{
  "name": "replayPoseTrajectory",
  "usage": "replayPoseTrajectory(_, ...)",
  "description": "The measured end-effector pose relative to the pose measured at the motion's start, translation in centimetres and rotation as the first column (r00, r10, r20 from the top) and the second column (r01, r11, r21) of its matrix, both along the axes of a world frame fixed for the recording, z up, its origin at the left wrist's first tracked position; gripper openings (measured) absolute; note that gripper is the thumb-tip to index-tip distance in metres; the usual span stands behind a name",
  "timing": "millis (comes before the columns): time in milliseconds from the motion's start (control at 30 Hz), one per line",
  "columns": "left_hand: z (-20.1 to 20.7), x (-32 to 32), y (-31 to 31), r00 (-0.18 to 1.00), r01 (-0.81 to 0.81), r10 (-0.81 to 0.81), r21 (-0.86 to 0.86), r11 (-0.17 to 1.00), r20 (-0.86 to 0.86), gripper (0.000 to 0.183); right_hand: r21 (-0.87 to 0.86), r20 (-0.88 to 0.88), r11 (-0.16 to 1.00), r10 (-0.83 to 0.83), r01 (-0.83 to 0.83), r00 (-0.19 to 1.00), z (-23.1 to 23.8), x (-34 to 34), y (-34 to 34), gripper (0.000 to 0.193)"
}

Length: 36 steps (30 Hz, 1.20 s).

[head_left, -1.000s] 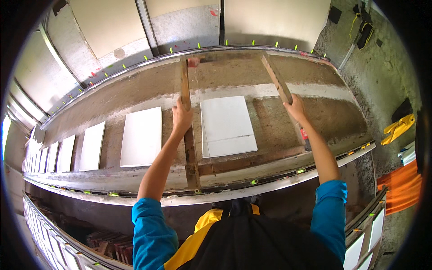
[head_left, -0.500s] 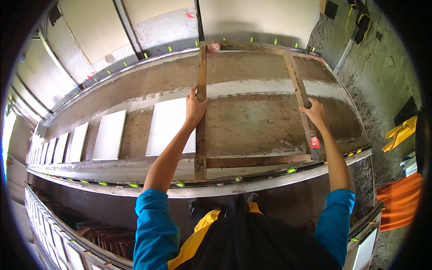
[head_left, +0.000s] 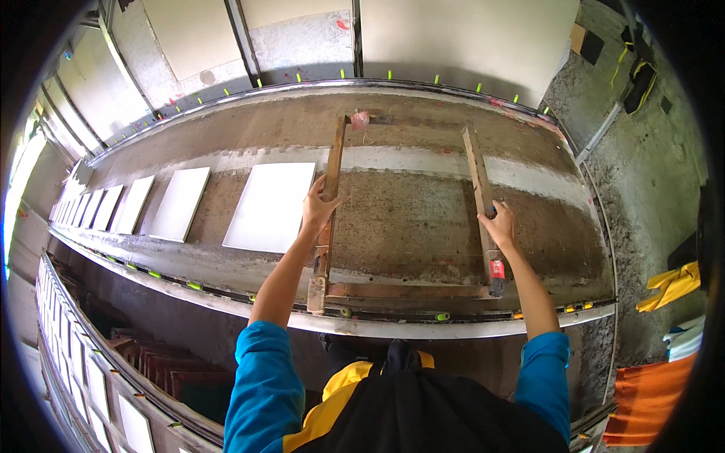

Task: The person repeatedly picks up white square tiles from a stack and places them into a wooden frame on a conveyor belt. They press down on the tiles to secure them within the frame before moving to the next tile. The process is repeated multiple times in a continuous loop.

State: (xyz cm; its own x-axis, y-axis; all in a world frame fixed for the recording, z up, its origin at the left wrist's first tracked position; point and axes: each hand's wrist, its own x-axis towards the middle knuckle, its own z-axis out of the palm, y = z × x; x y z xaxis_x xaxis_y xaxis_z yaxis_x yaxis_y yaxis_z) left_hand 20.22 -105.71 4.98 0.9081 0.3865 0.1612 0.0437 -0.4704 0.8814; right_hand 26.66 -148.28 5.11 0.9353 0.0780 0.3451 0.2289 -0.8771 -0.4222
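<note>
Wooden frame (head_left: 408,291) lay between our left hand (head_left: 319,208) and right hand (head_left: 498,224) over the brown surface (head_left: 559,249), its side bars running roughly from twelve to six o'clock; we could not tell whether it rested or hung just above. Leftmost, a row of white panels (head_left: 132,205) trailed toward nine o'clock. The nearest panel (head_left: 268,208) lay at nine o'clock from our left hand, the closer of the two, its long axis leaning toward one o'clock. Our left grip was closed around the left bar (head_left: 334,162), beside that panel. At three o'clock, our right grip held the right bar (head_left: 476,166) near mid-length, a red label (head_left: 497,269) at six o'clock below it.
</note>
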Motion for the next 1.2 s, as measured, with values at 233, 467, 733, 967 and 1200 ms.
replayPoseTrajectory(233,-2.3,-0.8,0.4,0.997,0.029,-0.032,-0.039,0.999,-0.075,0.071,0.033,-0.054,0.999,-0.008,0.009,0.999,-1.6,-1.5,0.0,0.058)
replayPoseTrajectory(467,-1.3,-1.0,-1.7,0.993,-0.007,0.017,0.082,0.997,-0.121,0.068,0.053,-0.108,0.998,-0.022,0.028,0.994,-1.4,-2.8,-1.4,0.058)
replayPoseTrajectory(733,-2.5,-2.8,-3.5,0.958,0.045,0.009,0.18,0.983,-0.285,0.069,-0.014,-0.178,0.998,-0.057,0.056,0.982,-0.4,-2.8,-2.3,0.059)
replayPoseTrajectory(967,-1.8,-3.9,-5.1,0.961,0.168,-0.165,-0.002,0.986,-0.221,0.069,-0.113,-0.162,0.993,-0.037,0.019,0.986,-0.1,-2.5,-4.2,0.059)
replayPoseTrajectory(1200,-2.9,-3.0,-4.3,0.972,0.181,-0.172,0.04,0.983,-0.162,0.065,-0.115,-0.16,0.993,-0.059,0.041,0.985,-0.2,-3.0,-4.3,0.06)
